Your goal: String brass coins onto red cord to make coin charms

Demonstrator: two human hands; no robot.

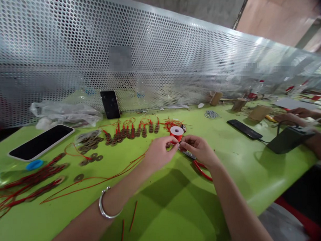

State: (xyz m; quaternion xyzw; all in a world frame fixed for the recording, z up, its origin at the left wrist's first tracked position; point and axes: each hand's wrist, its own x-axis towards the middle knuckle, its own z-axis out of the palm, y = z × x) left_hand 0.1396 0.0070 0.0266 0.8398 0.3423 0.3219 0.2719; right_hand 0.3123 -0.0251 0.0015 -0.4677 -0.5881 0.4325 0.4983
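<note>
My left hand and my right hand meet over the green table, fingertips pinched together on red cord just in front of a spool of red cord. Red cord trails from my left hand across the table to the left. Red-handled scissors lie under my right hand. A silver bangle is on my left wrist. A row of strung old coins with red knots lies behind the hands. Loose coins sit to the left.
Two phones lie at left and lean on the perforated metal screen. Another phone and a dark box sit at right, near another person's hands. Plastic bags, a blue ring and finished coin strings lie at left.
</note>
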